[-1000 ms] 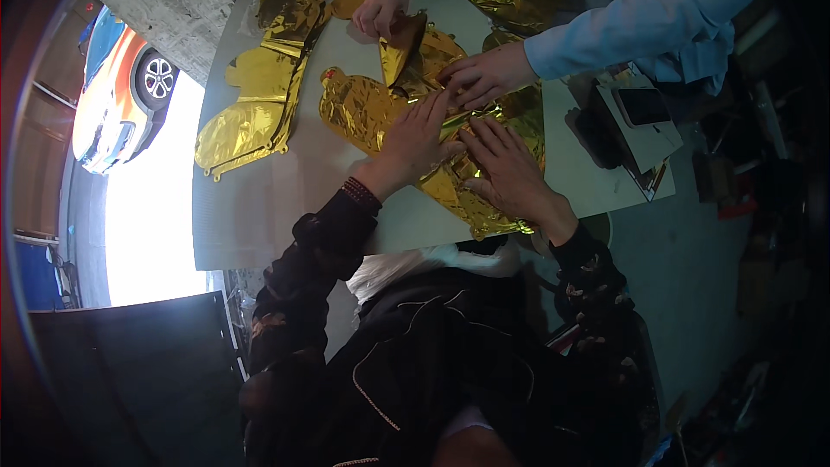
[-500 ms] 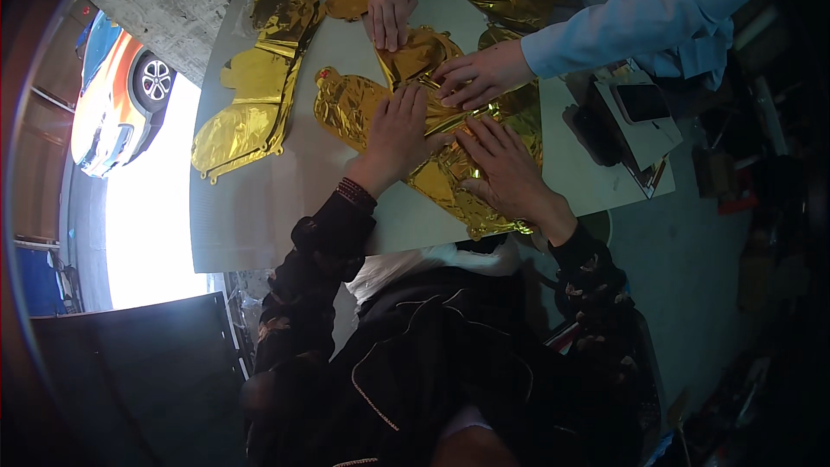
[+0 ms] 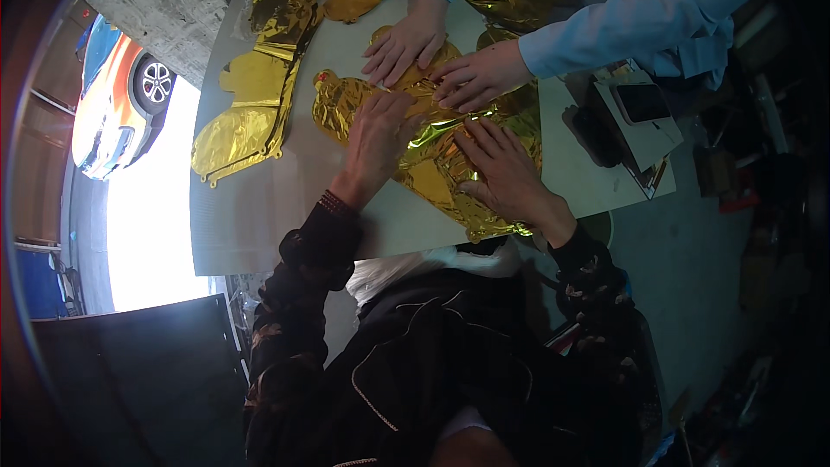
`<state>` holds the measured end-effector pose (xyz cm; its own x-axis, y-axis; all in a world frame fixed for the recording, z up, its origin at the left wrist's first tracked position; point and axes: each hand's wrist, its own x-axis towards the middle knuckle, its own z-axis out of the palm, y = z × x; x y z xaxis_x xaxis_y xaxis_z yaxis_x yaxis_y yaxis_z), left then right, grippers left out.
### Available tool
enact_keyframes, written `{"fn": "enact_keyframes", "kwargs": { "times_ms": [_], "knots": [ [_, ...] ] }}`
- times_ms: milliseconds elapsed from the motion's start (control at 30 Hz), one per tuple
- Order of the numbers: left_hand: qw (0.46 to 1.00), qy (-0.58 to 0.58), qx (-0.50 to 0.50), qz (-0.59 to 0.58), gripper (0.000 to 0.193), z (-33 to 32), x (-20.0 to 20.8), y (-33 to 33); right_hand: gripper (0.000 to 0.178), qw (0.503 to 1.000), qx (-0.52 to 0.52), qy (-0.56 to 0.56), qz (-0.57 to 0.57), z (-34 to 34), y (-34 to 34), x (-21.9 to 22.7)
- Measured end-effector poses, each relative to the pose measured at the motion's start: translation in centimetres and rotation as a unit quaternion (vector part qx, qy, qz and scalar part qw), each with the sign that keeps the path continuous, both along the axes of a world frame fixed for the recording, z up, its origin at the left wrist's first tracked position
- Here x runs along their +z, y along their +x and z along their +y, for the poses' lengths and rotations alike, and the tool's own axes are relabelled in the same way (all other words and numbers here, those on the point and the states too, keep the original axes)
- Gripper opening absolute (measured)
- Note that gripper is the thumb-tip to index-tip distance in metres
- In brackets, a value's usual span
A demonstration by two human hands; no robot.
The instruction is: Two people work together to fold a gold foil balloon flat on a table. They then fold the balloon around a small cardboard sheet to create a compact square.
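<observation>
A flat, uninflated gold foil balloon [image 3: 432,186] lies crinkled on the table in front of me. My left hand [image 3: 376,143] is over its left part, with bent fingers closed on the foil; the fingertips are partly hidden. Spread flat, my right hand [image 3: 510,175] presses the lower right of the same foil. Across from me, a co-worker in light blue sleeves rests one hand [image 3: 406,47] on the top of the foil and the other hand [image 3: 484,76] just above my right fingers.
More gold foil balloons [image 3: 246,125] lie at the left and far side of the pale table [image 3: 251,225]. A phone [image 3: 644,104] and a dark oblong object [image 3: 595,134] are at the right. Beyond the left edge stands an orange car [image 3: 117,112].
My left hand has drawn back to the left and its fingers have bent. The co-worker's left-side hand has moved right and down onto the foil. My right hand stays put.
</observation>
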<state>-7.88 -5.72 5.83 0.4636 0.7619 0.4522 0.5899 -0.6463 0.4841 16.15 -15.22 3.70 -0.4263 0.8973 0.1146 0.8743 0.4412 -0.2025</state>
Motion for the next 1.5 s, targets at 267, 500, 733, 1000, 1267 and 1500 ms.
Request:
{"fn": "enact_keyframes", "kwargs": {
  "times_ms": [267, 500, 733, 1000, 1267, 1500],
  "knots": [
    [0.993, 0.077, -0.004, 0.085, 0.058, 1.5, -1.7, -0.2, 0.082, 1.000, -0.006, -0.024, -0.004, -0.1, -0.2, 0.6],
    [0.978, 0.097, 0.005, 0.187, 0.065, 2.4, -3.7, -1.2, 0.083, 0.999, 0.012, 0.021, 0.025, 0.0, -0.2, 0.6],
    [0.971, -0.199, 0.007, -0.131, 0.044, 3.6, -0.1, -2.9, 0.081, 1.000, 0.005, 0.008, 0.026, -0.1, 0.0, 0.4],
    [0.933, -0.320, -0.046, -0.157, 0.045, 3.1, 0.0, -8.7, 0.078, 0.999, 0.002, -0.015, 0.034, 0.0, -0.1, 0.9],
    [0.976, -0.164, 0.054, -0.136, 0.050, 2.6, -1.3, -11.4, 0.075, 0.997, 0.011, -0.014, 0.069, -0.4, -0.2, 3.4],
    [0.966, -0.125, 0.228, -0.010, 0.057, 2.1, -2.0, -13.2, 0.067, 0.994, -0.003, -0.021, 0.108, -3.3, 3.1, 4.7]
  ]
}}
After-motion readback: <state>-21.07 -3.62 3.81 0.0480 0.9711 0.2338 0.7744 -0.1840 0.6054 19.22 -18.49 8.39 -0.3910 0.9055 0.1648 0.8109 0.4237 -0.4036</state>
